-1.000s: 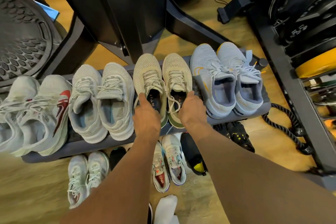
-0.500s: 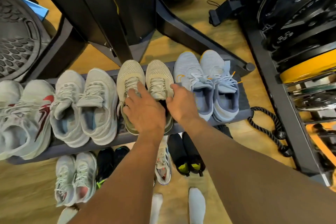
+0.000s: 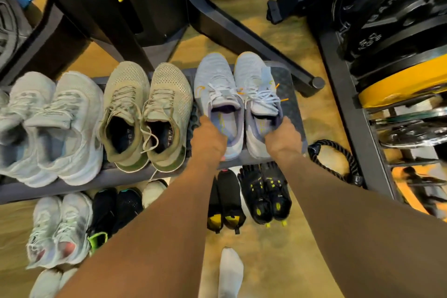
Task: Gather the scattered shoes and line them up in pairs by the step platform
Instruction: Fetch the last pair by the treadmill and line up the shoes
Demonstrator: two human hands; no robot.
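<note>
Blk battle rope (image 3: 348, 159) beside wt-plate rack (image 3: 343, 104) w/ yellow plate (image 3: 406, 87), on wood floor (image 3: 278, 261).

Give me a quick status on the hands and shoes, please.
Left hand grips one grey-blue sneaker, right hand its mate. Both on step platform. Tan pair close beside.

Left hand (image 3: 210, 139), right hand (image 3: 283, 138) grip blue-grey shoes (image 3: 217, 80) on step platform (image 3: 291, 104) (beige pair (image 3: 125, 84) beside).

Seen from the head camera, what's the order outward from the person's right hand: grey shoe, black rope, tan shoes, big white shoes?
From the right hand:
1. the grey shoe, gripped by it.
2. the black rope, on the floor just to the right.
3. the tan shoes, left, beyond the left hand.
4. the white shoes, far left.
</note>
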